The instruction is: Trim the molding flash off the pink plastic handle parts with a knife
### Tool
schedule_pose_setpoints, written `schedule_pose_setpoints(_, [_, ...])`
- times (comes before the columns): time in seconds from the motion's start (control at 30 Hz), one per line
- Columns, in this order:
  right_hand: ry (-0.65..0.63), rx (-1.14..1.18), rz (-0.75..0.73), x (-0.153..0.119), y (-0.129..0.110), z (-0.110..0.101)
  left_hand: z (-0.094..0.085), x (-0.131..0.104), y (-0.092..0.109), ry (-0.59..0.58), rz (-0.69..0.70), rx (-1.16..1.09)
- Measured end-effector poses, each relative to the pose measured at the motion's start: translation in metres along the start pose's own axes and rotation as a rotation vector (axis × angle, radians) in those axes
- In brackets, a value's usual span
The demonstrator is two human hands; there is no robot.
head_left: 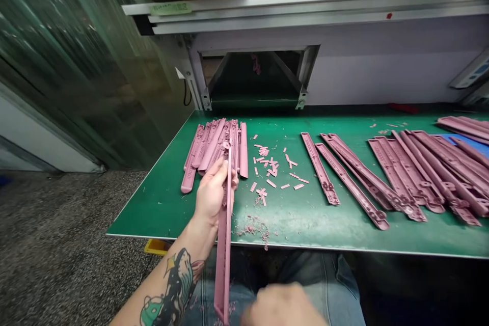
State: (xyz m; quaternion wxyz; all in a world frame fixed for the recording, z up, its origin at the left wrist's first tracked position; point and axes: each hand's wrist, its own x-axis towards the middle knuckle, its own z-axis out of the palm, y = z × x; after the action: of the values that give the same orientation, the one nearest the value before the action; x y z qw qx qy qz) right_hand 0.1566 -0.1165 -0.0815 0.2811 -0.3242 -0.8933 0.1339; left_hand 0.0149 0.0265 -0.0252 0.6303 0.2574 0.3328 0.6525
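The left hand [210, 192] grips a pink strip [222, 244], its long axis fore-and-aft; the right hand [284, 308] blurs, its closure unclear.

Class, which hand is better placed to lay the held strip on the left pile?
Probably the left hand: it grips the strip, just short of the pile. The right hand is blurred, lower and farther from the pile.

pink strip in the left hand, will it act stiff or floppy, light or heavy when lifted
The pink strip is probably stiff: it runs straight well beyond the left hand. It is likely light for its size, since its channel looks thin-walled and hollow.
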Motion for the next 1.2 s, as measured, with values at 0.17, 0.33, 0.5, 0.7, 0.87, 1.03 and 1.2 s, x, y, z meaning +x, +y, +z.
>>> schedule_pose_setpoints(0.17, [0.114, 0.340, 0.307, 0.040, 0.044, -0.069, 0.006, -0.030, -0.002, -0.026, -0.124, -0.013])
schedule_pose_setpoints(0.33, [0.219, 0.319, 0.370, 0.062, 0.055, -0.078, 0.009, -0.047, -0.008, -0.049, -0.205, -0.019])
schedule_pose_setpoints(0.5, [0.366, 0.253, 0.371, 0.074, 0.041, -0.077, 0.010, -0.066, -0.009, -0.119, -0.237, 0.007])
schedule_pose_setpoints(0.7, [0.481, 0.136, 0.327, 0.081, 0.013, -0.086, 0.003, -0.101, -0.010, -0.247, -0.214, 0.031])
schedule_pose_setpoints(0.87, [0.497, 0.161, 0.281, 0.076, -0.005, -0.088, -0.007, -0.110, -0.012, -0.317, -0.151, 0.018])
schedule_pose_setpoints(1.03, [0.465, 0.182, 0.263, 0.073, -0.008, -0.086, -0.009, -0.112, -0.013, -0.302, -0.127, 0.037])
schedule_pose_setpoints(1.2, [0.455, 0.160, 0.219, 0.070, -0.007, -0.087, 0.002, -0.122, -0.006, -0.181, -0.132, 0.092])
